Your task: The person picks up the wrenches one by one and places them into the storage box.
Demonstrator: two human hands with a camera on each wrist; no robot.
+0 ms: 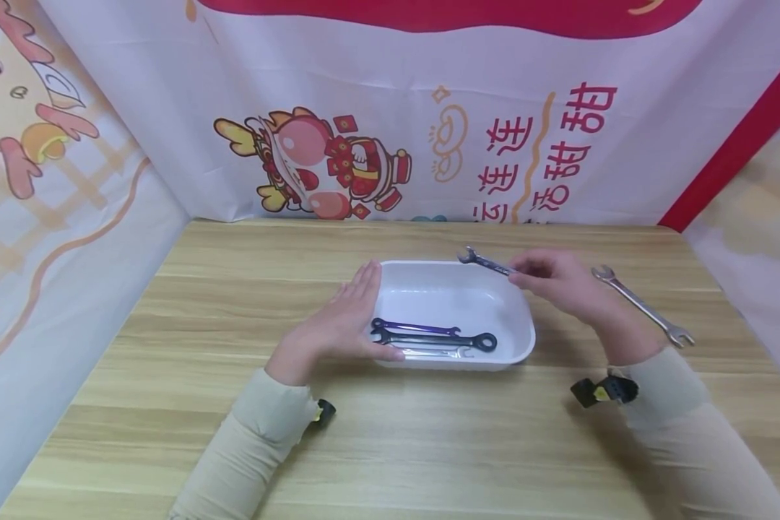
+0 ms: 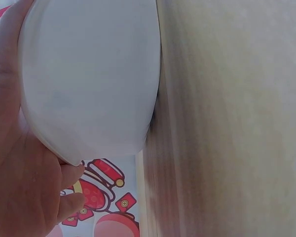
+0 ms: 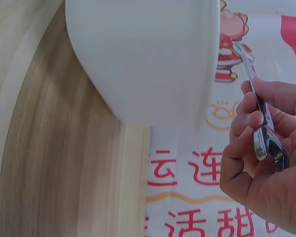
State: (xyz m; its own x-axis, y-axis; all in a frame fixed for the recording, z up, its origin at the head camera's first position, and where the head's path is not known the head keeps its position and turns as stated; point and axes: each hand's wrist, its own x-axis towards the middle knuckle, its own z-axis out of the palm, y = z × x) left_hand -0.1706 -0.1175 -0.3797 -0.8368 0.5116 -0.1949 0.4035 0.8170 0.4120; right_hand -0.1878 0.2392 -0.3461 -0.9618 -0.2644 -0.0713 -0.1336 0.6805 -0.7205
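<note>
My left hand grips the left end of a white plastic tub, its thumb along the near rim and its fingers by the far left corner. Inside, along the near side, lie a purple wrench, a dark ratcheting wrench and a silver wrench; the thumb overlaps their left ends. Over the tub's far right corner, my right hand holds a silver combination wrench, pinched between thumb and fingers. Its open-end head points left; in the right wrist view the other end shows near the palm.
A silver double open-ended wrench lies on the wooden table to the right, beyond my right forearm. A printed cloth hangs along the table's back edge, with more cloth at both sides.
</note>
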